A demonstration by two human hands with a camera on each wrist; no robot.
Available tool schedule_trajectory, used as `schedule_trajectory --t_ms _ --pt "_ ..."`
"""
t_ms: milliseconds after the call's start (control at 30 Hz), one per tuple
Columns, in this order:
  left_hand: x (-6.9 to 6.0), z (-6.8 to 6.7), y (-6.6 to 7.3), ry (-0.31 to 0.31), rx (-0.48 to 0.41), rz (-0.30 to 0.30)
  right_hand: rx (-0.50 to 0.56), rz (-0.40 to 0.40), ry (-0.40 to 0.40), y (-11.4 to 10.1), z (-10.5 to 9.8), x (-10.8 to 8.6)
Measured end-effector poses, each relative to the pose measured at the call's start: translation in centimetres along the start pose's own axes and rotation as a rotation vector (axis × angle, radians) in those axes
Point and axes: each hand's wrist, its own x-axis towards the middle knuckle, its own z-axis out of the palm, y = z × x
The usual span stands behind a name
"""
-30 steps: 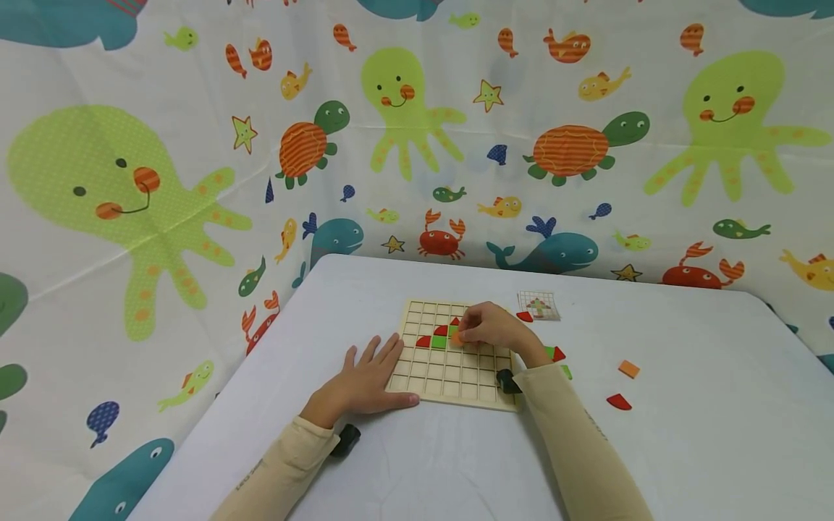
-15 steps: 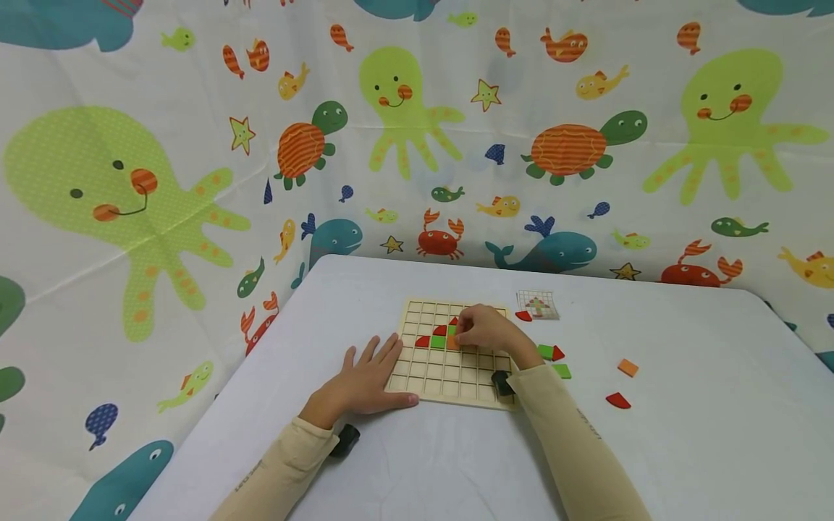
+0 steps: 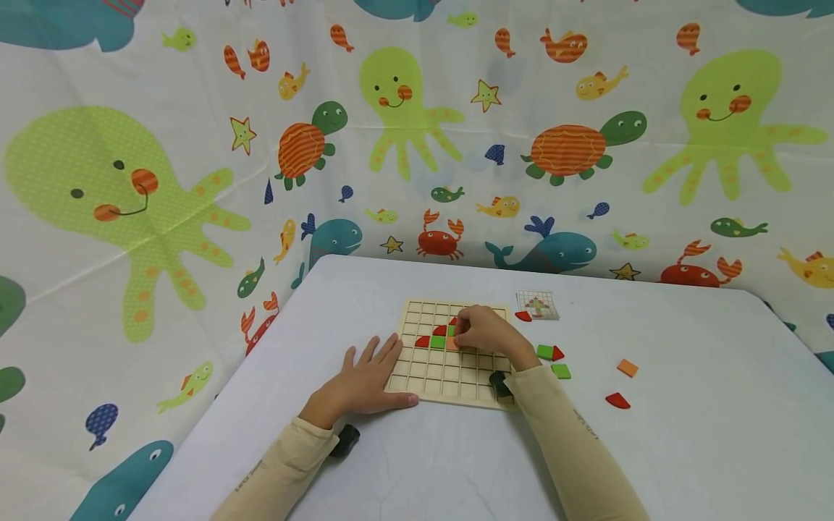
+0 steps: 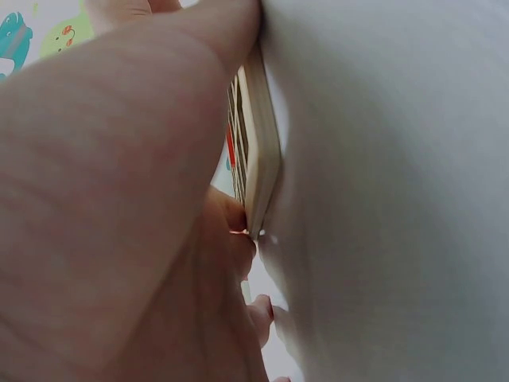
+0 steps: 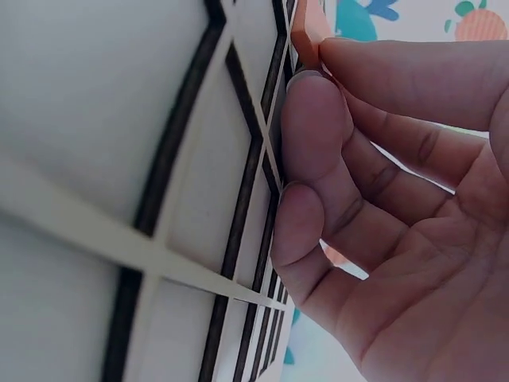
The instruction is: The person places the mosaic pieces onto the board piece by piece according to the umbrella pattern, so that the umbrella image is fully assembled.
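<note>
On the white table lies a wooden grid board (image 3: 449, 376). My right hand (image 3: 489, 334) is over its upper middle, pinching an orange square tile (image 3: 452, 344) by the edge. In the right wrist view the orange tile (image 5: 308, 28) stands tilted at the grid, beside the thumb tip. Left of it on the board are a green square tile (image 3: 438, 342) and a red quarter-round tile (image 3: 423, 341). Another red piece (image 3: 440, 331) sits above, with further green and red tiles partly hidden by my fingers. My left hand (image 3: 358, 383), fingers spread, rests against the board's left edge.
Right of the board lie green tiles (image 3: 561, 371), a red triangle (image 3: 557, 353), an orange square (image 3: 628, 367) and a red quarter-round (image 3: 617, 400). Behind it are a pattern card (image 3: 542, 305) and one red piece (image 3: 524, 316). A printed cloth (image 3: 417, 130) hangs behind the table.
My right hand has shifted slightly left, bringing the orange tile down against the grid beside the green tile. The left hand stays in place.
</note>
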Motion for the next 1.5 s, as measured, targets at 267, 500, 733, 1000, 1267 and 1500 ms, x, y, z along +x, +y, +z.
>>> schedule_trajectory --t_ms 267,500,733,1000,1267,1500 --pt "0.0 -0.1 0.0 0.003 0.011 0.005 -0.002 -0.005 -0.013 0.0 -0.5 -0.1" --pt "0.0 0.0 0.0 0.005 0.012 0.000 0.102 -0.051 -0.002 0.6 -2.3 -0.9" --pt "-0.1 -0.1 0.1 0.003 -0.011 -0.007 0.146 0.027 0.054 1.4 -4.2 -2.1" --pt "-0.2 -0.2 0.2 -0.001 -0.011 -0.008 0.060 0.104 0.062 2.7 -5.6 -3.0" --pt "-0.2 -0.4 0.3 0.008 -0.022 -0.006 -0.028 0.191 0.041 3.5 -7.7 -4.1" --pt "-0.1 -0.2 0.1 0.007 -0.022 -0.007 0.028 0.173 0.088 3.3 -8.7 -5.1"
